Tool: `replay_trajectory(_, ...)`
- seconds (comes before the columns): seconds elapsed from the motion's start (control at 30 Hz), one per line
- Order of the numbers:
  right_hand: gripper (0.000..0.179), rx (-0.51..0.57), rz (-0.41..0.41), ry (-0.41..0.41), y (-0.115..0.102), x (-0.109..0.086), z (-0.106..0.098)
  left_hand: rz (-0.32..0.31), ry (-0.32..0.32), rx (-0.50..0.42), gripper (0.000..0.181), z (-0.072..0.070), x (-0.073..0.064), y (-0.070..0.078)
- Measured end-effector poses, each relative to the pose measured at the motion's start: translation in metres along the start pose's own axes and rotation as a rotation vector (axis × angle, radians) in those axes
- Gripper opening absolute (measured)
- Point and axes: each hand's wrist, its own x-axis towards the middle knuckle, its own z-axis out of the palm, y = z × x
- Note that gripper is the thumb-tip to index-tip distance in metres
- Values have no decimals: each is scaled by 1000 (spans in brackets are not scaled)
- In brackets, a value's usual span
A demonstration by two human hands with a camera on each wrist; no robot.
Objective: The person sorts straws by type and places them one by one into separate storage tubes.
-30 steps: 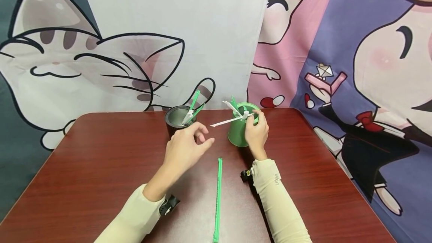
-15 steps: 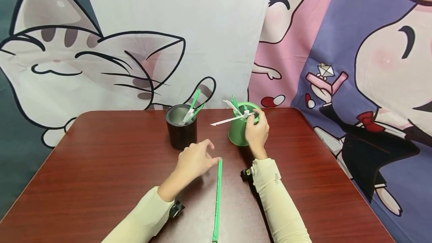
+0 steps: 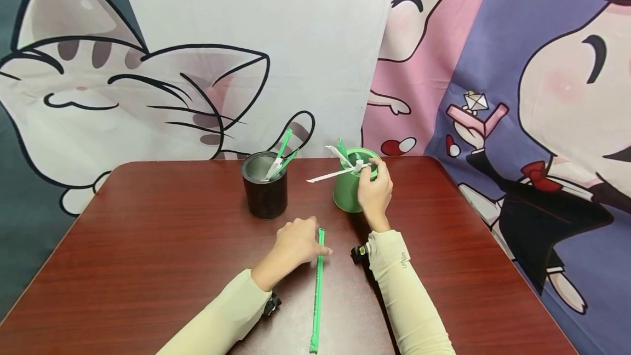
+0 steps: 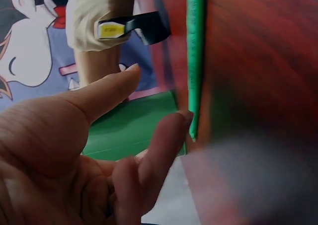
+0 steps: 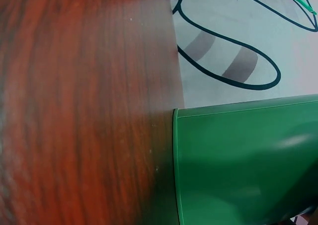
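Note:
My left hand (image 3: 297, 242) hovers over the upper end of a long green wrapped straw (image 3: 317, 295) lying on the table. In the left wrist view, the thumb and fingers are spread, and an index fingertip overlaps the end of the green straw (image 4: 195, 61) without pinching it. My right hand (image 3: 376, 193) grips the rim of a green can (image 3: 347, 193), which stands upright with green and white wrapper strips (image 3: 340, 171) poking out. The right wrist view shows the green can's side (image 5: 243, 160), with the fingers almost entirely out of frame.
A black can (image 3: 266, 199) stands on the table left of the green can, holding green and white strips (image 3: 283, 155). The reddish-brown wooden table (image 3: 148, 245) ends against a cartoon-printed cloth backdrop (image 3: 305, 43).
My left hand has come away from beside the black can, down and right to the green straw. My right hand and the green can have stayed in place.

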Motion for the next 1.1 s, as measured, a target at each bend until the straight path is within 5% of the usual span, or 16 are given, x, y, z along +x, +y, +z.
replay_trajectory(0.2,26,0,12,-5,-1,-1,0,-23,-42,39,52,12,-1,0)
replay_trajectory(0.57,28,11,-6,2,-1,0,0,23,-2,-10,48,22,0,-4)
replay_trajectory(0.97,26,2,-7,7,-1,1,0,55,1,-38,40,20,1,-8)
replay_trajectory(1.1,26,1,-1,8,-2,1,0,46,0,-106,36,9,2,-12)
